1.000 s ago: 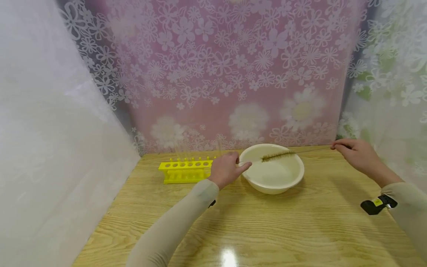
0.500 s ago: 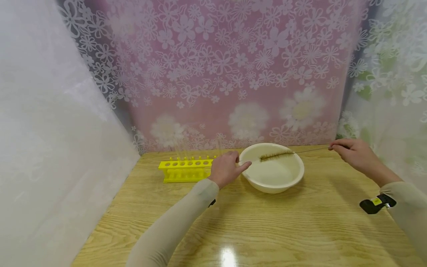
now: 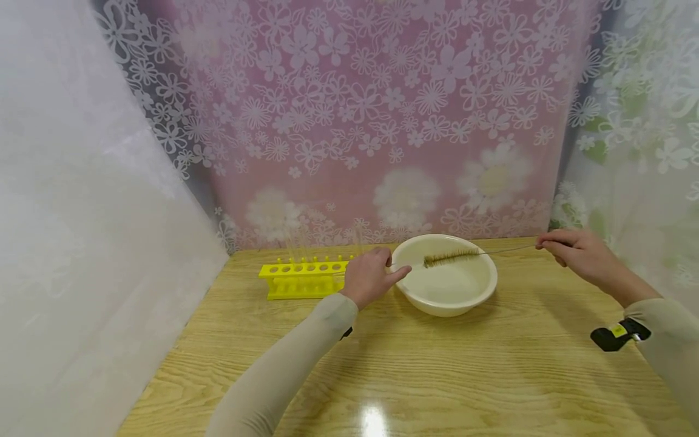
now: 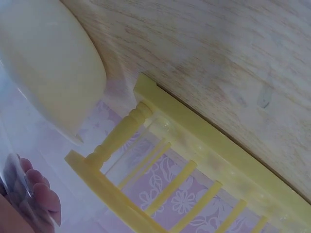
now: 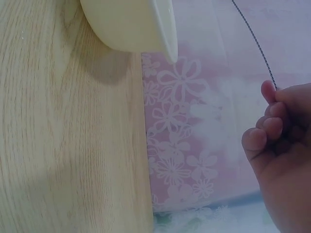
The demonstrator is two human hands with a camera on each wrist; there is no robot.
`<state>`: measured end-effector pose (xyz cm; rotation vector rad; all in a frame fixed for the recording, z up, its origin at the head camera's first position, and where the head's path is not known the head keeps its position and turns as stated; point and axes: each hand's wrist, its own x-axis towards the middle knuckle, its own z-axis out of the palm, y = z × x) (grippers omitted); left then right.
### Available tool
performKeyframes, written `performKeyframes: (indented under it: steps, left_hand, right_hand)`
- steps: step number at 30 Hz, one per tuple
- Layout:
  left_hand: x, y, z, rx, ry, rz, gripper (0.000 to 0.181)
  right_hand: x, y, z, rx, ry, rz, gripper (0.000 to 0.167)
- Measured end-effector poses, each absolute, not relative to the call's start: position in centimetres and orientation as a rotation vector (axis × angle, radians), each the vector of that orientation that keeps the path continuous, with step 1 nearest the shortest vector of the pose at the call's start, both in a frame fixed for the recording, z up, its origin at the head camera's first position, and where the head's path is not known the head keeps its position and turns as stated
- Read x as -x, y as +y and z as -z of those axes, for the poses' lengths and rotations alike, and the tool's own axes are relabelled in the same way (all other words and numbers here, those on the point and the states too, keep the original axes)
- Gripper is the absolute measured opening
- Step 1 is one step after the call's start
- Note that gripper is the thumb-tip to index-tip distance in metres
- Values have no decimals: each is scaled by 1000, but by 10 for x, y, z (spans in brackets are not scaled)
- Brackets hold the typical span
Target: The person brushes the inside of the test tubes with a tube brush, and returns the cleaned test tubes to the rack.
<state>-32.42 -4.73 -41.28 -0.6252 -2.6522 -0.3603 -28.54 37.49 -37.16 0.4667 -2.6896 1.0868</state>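
Clearly, the brush is hanging over the basin, its bristles lying between two hands that are standing well apart. The right hand is pinching the wire end; the left hand is gripping a clear tube that is pointing toward the bristled tip. One brush, one basin and one yellow rack are showing, with six rack holes peeping out beside the left hand, which is hiding the rack's near end. Faint upright tubes are blending into the curtain, defying a sure count; whether the tip is touching the held tube, I cannot tell.
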Motion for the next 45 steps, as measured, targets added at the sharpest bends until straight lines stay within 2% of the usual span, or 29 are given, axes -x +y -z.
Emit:
performKeyframes:
  steps: [12, 22, 29, 45]
  left_hand:
    - [323, -46, 412, 641, -2650, 368, 54]
    - [313, -30, 404, 712, -2638, 421, 52]
    - [316, -26, 410, 696, -2633, 408, 49]
    - [316, -23, 413, 695, -2605, 462, 47]
  right_hand:
    - [286, 373, 372, -424, -2779, -1090, 40]
    - [288, 351, 373, -447, -2848, -1051, 37]
    - [290, 346, 380, -544, -2776, -1050, 29]
    - [294, 316, 376, -594, -2745, -937, 27]
